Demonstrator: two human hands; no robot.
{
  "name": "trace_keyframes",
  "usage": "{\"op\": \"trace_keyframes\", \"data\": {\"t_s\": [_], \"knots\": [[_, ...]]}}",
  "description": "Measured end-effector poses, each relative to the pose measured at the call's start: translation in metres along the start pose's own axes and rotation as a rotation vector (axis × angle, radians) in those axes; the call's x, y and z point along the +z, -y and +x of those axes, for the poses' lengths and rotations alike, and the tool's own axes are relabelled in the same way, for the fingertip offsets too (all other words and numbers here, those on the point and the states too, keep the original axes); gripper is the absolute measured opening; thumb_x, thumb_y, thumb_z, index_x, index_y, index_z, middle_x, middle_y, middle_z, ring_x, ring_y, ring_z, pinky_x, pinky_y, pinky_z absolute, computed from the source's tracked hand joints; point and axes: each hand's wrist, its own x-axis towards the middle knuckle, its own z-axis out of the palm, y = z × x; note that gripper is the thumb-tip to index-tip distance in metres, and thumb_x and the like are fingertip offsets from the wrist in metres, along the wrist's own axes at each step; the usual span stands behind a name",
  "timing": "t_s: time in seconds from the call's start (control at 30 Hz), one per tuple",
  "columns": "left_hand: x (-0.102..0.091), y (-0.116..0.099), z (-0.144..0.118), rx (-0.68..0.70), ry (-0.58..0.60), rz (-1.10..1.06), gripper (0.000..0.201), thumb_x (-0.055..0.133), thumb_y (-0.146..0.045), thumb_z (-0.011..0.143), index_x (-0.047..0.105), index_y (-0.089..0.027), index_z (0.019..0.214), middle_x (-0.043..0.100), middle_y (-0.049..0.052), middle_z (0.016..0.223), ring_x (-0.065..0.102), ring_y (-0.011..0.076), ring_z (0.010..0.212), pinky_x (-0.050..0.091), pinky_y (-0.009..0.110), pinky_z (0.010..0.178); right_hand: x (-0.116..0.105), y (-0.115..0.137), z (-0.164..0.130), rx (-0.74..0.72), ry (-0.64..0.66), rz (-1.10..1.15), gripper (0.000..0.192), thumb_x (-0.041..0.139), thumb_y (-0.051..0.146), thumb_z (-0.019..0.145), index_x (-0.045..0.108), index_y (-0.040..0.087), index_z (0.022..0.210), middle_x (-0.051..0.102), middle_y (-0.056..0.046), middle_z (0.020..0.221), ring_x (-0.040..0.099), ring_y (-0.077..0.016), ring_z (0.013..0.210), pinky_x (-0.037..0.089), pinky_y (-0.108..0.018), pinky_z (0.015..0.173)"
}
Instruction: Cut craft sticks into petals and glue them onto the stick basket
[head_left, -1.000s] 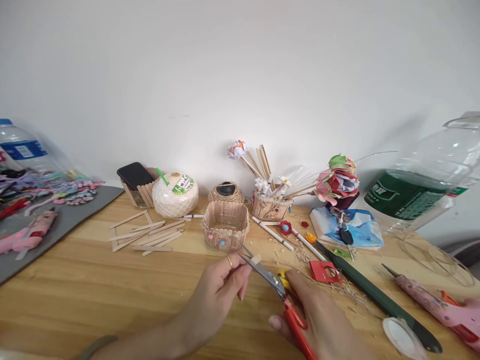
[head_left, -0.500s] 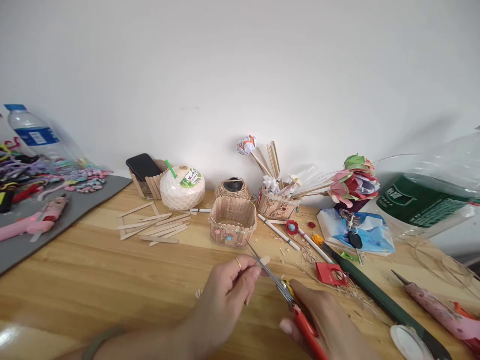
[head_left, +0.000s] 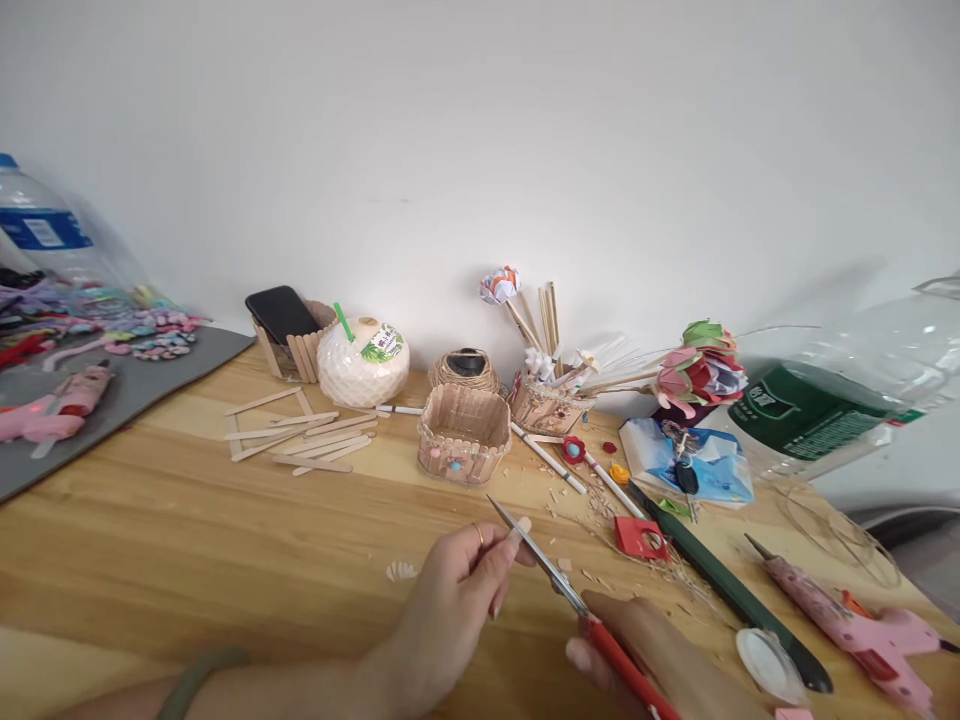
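Observation:
My left hand [head_left: 457, 590] is closed in a pinch on a short wooden craft stick [head_left: 524, 526], whose rounded end pokes out past the fingertips. In my right hand [head_left: 637, 640] is a pair of red-handled scissors [head_left: 551, 572]. The blades point up and to the left and lie across the stick, close to the left fingertips; they look nearly closed. Just beyond the blade tips stands a small box made of craft sticks [head_left: 465, 440], with a pink and a blue bead on its front. Small cut stick ends [head_left: 401, 570] lie left of my left hand.
Loose craft sticks [head_left: 315, 435] lie at the back left, near a coconut with a green straw [head_left: 364, 360]. At right are a dark green knife-like tool [head_left: 720, 575], a pink glue gun [head_left: 847, 620] and a large bottle [head_left: 825, 410]. Another glue gun [head_left: 56, 405] rests on the grey mat.
The view has shifted, bringing more of the right-hand glue gun into sight. The scissor blades look closer together. The left hand keeps its pinch on the craft stick.

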Motion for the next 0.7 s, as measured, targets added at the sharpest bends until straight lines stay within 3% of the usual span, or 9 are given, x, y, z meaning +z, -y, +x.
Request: {"op": "trace_keyframes", "data": {"t_s": [0.33,0.7], "knots": [[0.001,0.009,-0.001,-0.072,-0.001,-0.043,0.029,0.043,-0.041,0.083,0.053,-0.016,0.074,0.032,-0.008,0.049,0.024,0.0089,0.045,0.019,0.025,0.047,-0.004,0.012,0.002,0.125,0.209,-0.137,0.046,0.035,0.061,0.078,0.034,0.021,0.055,0.043,0.002,0.053,0.031,-0.0120,0.049,0.021,-0.024,0.046],[0.001,0.014,0.000,-0.120,0.002,-0.064,0.026,0.042,-0.038,0.083,0.050,-0.016,0.072,0.034,-0.009,0.048,0.023,0.0075,0.043,0.017,0.024,0.044,-0.014,0.017,0.011,0.206,0.404,-0.087,0.054,0.043,0.069,0.074,0.030,0.020,0.055,0.030,0.005,0.055,0.023,-0.0100,0.052,0.016,-0.024,0.046]]}}
